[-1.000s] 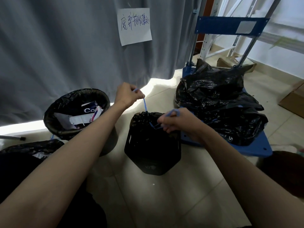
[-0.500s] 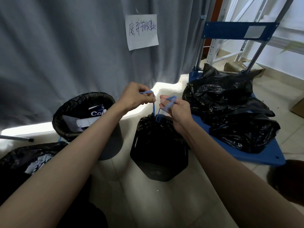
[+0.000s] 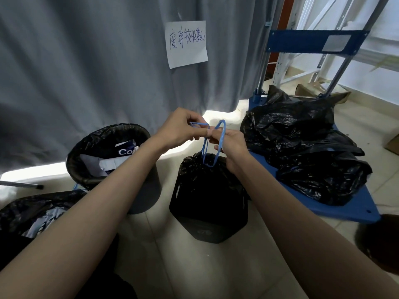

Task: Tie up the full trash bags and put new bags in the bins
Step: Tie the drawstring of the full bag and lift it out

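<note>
A small black bin [image 3: 207, 214] stands on the floor in the middle, with a gathered black trash bag [image 3: 203, 169] in it. Two blue drawstring loops [image 3: 205, 147] rise from the bag's closed mouth. My left hand [image 3: 181, 128] pinches one loop and my right hand [image 3: 228, 143] pinches the other, fingertips touching just above the bag. A round grey bin [image 3: 149, 190] lined with a black bag and full of paper waste stands to the left.
Several tied black bags [image 3: 302, 143] lie on a blue platform trolley [image 3: 354, 210] at the right. Another open bag of waste [image 3: 32, 212] sits at lower left. A grey curtain with a paper note [image 3: 186, 43] hangs behind. A cardboard box [image 3: 393, 143] is far right.
My hands came together from apart and rose above the bag, each still holding its blue drawstring loop. The camera moved closer and tilted slightly.
</note>
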Demonstrator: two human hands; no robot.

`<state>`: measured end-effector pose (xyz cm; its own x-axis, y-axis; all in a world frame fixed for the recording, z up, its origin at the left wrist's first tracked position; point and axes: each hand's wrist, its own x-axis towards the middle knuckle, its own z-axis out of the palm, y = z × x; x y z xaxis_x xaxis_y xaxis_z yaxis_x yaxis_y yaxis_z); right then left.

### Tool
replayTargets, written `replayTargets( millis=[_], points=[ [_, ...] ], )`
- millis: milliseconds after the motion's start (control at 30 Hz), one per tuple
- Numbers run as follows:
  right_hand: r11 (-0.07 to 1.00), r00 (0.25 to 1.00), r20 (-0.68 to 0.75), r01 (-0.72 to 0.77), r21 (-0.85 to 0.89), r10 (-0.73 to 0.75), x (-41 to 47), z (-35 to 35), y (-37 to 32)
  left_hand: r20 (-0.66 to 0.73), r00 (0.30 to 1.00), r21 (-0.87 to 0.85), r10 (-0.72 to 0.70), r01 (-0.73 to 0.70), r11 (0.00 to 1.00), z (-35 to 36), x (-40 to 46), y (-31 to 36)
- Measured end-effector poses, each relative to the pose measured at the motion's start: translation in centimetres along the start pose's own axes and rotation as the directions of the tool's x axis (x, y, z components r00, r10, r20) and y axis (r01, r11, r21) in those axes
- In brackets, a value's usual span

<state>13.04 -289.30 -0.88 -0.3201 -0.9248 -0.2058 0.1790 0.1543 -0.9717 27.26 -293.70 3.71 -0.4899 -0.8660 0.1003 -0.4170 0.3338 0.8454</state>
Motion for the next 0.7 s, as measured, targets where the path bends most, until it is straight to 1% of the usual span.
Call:
replayTargets(
  millis=[67, 100, 167, 300, 400, 500, 633, 700],
  points=[
    [1.000, 0.998, 0.050, 0.027, 0.016, -0.028, -0.2, 0.0, 0.0, -0.027, 1.000, -0.004, 0.011, -0.011, 1.000, 0.2, 0.2, 0.0],
    [0.998, 0.998, 0.063, 0.022, 0.053, -0.026, -0.3, 0.0, -0.1, -0.044, 0.999, -0.011, 0.008, -0.009, 1.000, 0.3, 0.3, -0.1],
    [0.991, 0.998, 0.064, 0.000, 0.131, -0.009, -0.4, 0.0, -0.3, -0.072, 0.997, -0.024, -0.004, 0.003, 1.000, 0.2, 0.4, -0.1],
    [0.984, 0.998, 0.051, -0.030, 0.176, 0.021, -0.7, -0.3, -0.3, -0.097, 0.995, -0.031, -0.021, 0.018, 0.999, 0.1, 0.3, 0.1],
    [0.989, 0.998, 0.020, -0.065, 0.130, 0.063, -0.7, -0.6, 0.0, -0.095, 0.995, -0.018, -0.021, 0.019, 1.000, -0.1, 0.2, 0.5],
    [0.992, 0.997, -0.017, -0.072, 0.102, 0.074, -0.5, -0.8, 0.5, -0.083, 0.996, -0.025, -0.021, 0.019, 0.999, -0.5, 0.0, 1.0],
    [0.996, 0.995, -0.049, -0.090, 0.004, 0.090, -0.1, -1.0, 1.1, -0.111, 0.994, -0.057, -0.026, 0.020, 0.998, -1.2, -0.3, 1.7],
    [0.995, 0.996, -0.041, -0.086, -0.054, 0.084, 0.0, -0.9, 1.0, -0.123, 0.992, -0.068, -0.026, 0.017, 0.998, -1.4, -0.4, 1.9]
  ],
)
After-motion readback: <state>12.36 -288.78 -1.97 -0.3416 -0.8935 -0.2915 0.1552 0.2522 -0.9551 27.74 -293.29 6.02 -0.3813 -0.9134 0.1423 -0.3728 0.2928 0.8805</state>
